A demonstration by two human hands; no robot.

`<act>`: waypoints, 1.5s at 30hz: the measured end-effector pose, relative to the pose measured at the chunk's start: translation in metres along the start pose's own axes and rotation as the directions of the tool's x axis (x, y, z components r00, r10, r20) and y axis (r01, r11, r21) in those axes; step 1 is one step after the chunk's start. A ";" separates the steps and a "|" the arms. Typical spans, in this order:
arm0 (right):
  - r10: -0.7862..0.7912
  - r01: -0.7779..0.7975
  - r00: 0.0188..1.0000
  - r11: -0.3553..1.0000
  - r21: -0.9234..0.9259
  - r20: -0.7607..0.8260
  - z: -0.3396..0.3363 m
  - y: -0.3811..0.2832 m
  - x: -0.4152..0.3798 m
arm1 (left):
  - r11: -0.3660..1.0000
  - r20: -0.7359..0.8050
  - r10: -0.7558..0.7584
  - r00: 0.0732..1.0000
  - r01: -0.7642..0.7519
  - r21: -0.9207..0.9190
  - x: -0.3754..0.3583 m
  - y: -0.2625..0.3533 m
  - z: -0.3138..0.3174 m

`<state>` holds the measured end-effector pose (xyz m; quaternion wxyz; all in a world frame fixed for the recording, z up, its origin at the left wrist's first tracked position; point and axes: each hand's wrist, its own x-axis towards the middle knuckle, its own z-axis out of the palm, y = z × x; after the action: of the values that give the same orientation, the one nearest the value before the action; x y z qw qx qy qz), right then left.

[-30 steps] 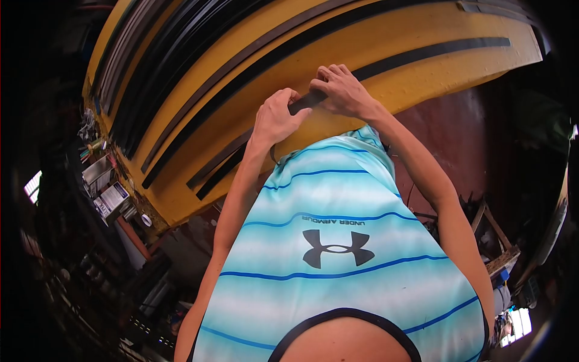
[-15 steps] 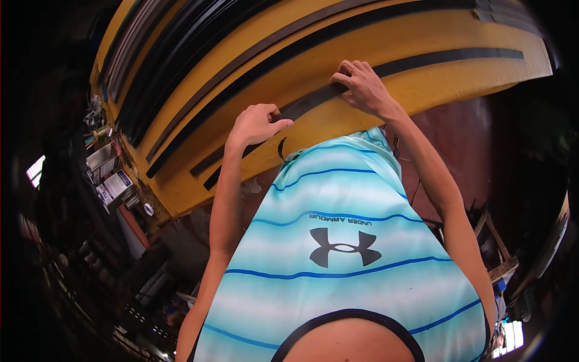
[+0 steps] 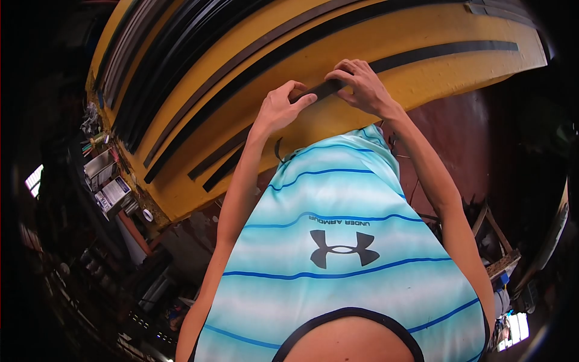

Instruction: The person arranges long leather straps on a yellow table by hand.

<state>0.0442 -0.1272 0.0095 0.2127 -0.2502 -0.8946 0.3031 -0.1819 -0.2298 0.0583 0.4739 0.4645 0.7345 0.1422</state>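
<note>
A long dark flat strip lies along the near side of the yellow tabletop, and my two hands grip its middle part. My left hand is closed, thumb on the near edge and fingers curled over the far edge. A short stretch to the right, my right hand pinches the same strip between thumb and fingers. Left of my left hand, a brownish strip end and a black strip end lie side by side. How these join or overlap under my hands is hidden.
Farther back lie a long black strip, a brown strip and a bundle of dark strips. Boxes and papers sit beyond the table's left edge. A wooden frame stands at lower right.
My left hand has slid right along the strip, closer to my right hand. My right hand has stayed nearly in place, still on the strip.
</note>
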 end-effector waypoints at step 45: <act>0.008 0.025 0.987 0.980 -0.198 0.163 -0.054 0.046 -0.017 | 0.999 0.198 -0.030 0.980 0.021 0.049 0.017 0.032 -0.004</act>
<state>0.1006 -0.0821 0.0152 0.1141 -0.2407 -0.9359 0.2305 -0.1696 -0.1983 0.0711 0.5357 0.4777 0.6926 0.0718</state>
